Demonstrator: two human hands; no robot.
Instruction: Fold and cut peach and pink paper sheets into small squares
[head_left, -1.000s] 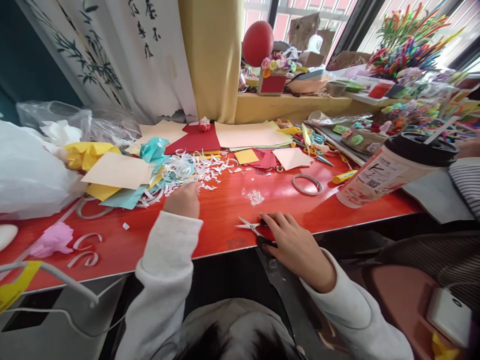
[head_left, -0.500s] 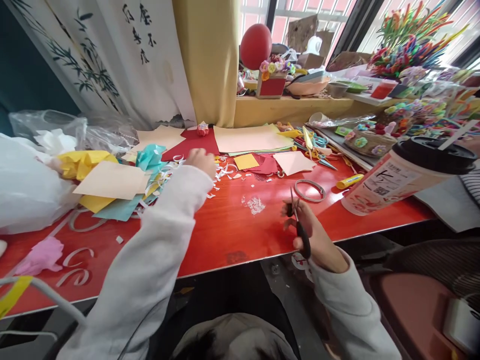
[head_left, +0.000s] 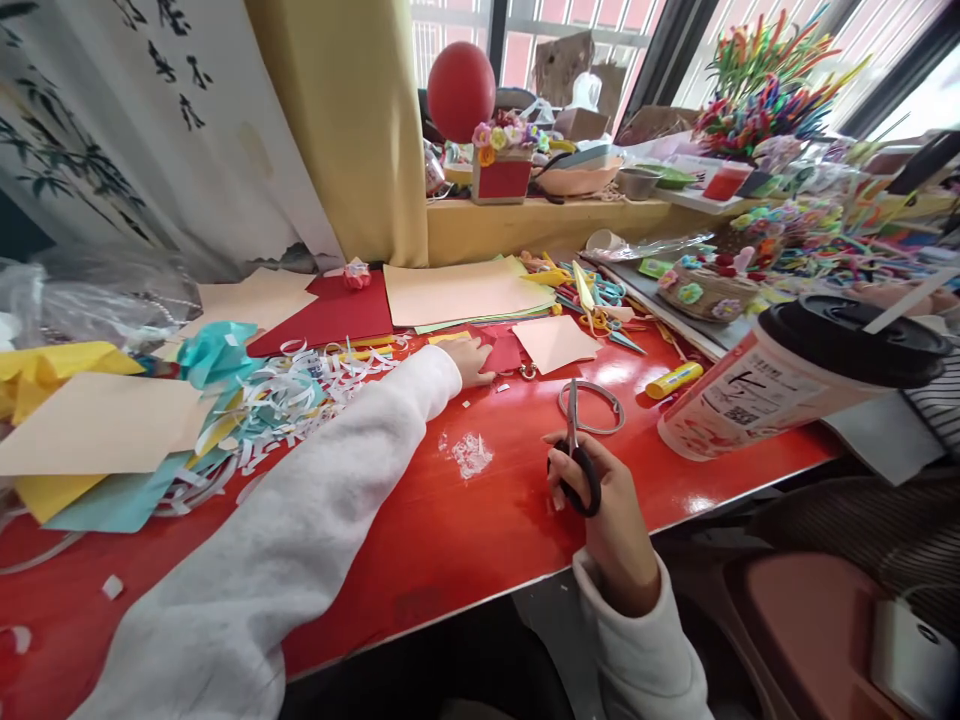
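My left hand (head_left: 471, 362) reaches across the table to the small red paper pieces (head_left: 504, 352), its fingers apart at their left edge. Whether it touches them I cannot tell. Part of a yellow paper square shows behind this hand. My right hand (head_left: 604, 500) holds black-handled scissors (head_left: 573, 420) above the front of the table, blades pointing up and away. Just past the scissors lies a roll of grey tape or a ring (head_left: 592, 408). Beyond my left hand, a pale pink paper square (head_left: 555, 343) lies flat.
White shredded paper strips (head_left: 289, 400) and stacked coloured sheets (head_left: 105, 425) cover the left side. Clear scraps (head_left: 471, 455) lie mid-table. A lidded drink cup (head_left: 739, 385) and a yellow tube (head_left: 673, 380) stand and lie at right. Larger sheets (head_left: 457, 290) line the back.
My left hand has moved from the white strips rightward to the red paper pieces. The scissors in my right hand have turned more upright, and the view has shifted right.
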